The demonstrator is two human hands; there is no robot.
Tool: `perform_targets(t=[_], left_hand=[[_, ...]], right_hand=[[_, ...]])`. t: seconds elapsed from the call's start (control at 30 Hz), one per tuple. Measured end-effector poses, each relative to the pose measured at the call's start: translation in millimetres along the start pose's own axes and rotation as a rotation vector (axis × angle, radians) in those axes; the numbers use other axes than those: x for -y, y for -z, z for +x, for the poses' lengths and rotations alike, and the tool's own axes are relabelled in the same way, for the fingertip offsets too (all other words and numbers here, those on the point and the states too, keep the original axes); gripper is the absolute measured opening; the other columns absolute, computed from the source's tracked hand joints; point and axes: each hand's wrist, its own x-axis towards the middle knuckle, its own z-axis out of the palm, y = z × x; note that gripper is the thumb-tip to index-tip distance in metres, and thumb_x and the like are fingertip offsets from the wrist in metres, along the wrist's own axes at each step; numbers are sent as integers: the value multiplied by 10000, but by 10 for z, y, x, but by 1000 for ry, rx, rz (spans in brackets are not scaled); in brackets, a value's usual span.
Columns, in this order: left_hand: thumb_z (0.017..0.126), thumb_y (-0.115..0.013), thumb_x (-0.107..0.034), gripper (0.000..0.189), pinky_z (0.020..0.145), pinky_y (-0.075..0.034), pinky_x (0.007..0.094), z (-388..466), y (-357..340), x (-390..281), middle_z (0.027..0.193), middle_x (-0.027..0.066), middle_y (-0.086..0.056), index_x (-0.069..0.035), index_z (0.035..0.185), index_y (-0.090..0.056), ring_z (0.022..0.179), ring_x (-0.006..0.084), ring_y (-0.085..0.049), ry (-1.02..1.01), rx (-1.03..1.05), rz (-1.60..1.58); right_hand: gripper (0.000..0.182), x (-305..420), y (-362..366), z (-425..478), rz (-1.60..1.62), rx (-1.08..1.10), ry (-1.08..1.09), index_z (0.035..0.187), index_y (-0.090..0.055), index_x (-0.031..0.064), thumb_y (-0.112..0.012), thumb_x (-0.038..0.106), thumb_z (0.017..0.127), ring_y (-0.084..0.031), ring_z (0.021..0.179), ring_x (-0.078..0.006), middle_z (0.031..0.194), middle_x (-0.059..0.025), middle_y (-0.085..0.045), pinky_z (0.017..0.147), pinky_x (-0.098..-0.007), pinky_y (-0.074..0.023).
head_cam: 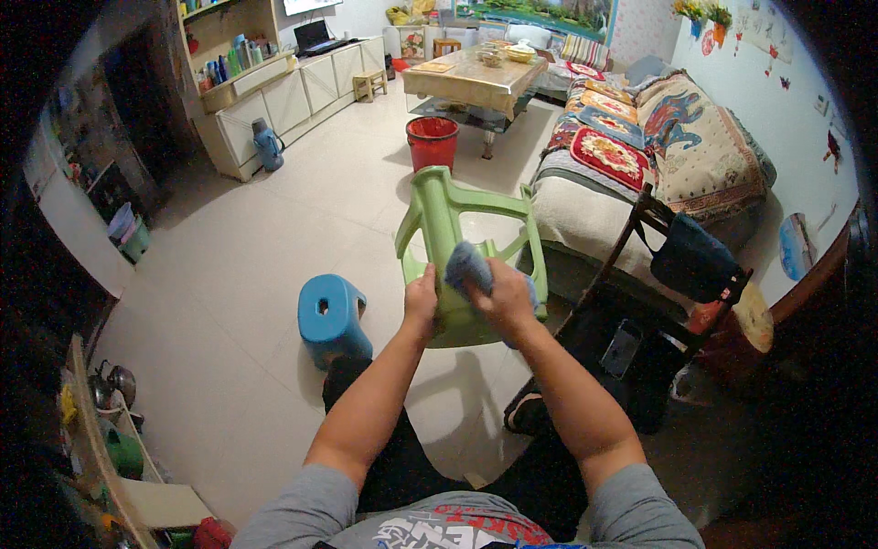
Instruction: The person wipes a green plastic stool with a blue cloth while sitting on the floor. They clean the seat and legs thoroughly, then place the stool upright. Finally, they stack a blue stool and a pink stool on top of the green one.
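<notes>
A light green plastic stool (439,219) is held tilted off the floor in front of me, its legs pointing away. My left hand (420,302) grips its left side, thumb lying along the outer face. In my right hand (506,298) is a bunched blue-grey cloth (468,266), which is against or just over the stool's near leg; the exact contact is hidden by my fingers. A blue plastic stool (329,312) with a hole in its seat stands on the floor to the left of my left forearm.
A red bucket (432,147) stands just beyond the green stool. To the right are a dark folding chair (590,309) with a bag (699,257) and a covered sofa (583,206). A cloth-covered table (473,72) is farther back. A blue thermos flask (267,145) stands by the cabinet (295,89).
</notes>
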Motion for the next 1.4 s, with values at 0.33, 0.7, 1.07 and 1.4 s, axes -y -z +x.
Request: perform_targets(t=[0.33,0.7,1.07,1.4], left_hand=[[987,-383,-523,613,632,-458,539,-544,-207,-463,693,237,-614,-47,725,-665,687,468,-605,-267,102,770],[975,-482,-436,541,573,-478,507,-684,-269,-549,611,208,-604,-55,631,-651,600,421,-613,-419,220,808],[991,-377,-525,658,624,-470,512,-324,-73,-217,670,238,-615,-11,693,-658,666,449,-609,-304,-16,688],[1001,-450,-469,567,674,-496,370,126,187,-154,751,90,-663,12,809,-680,671,210,-614,129,-242,-341]], right_hand=[[551,-336,-21,365,-355,-453,22,1218,-483,21,-691,300,790,-446,1221,-429,1259,-226,-490,1040,-559,-312],[629,-848,409,687,19,-517,-216,1412,-345,-14,-623,217,898,-485,1231,-452,1331,-280,-496,1047,-476,-384],[570,-33,-92,106,16,-154,146,1346,-496,42,-564,10,781,-353,1384,-441,1485,-286,-367,1158,-454,-274],[633,559,-52,-221,-155,159,256,1387,-462,106,-640,133,780,-389,1384,-370,1488,-217,-404,1132,-484,-296]])
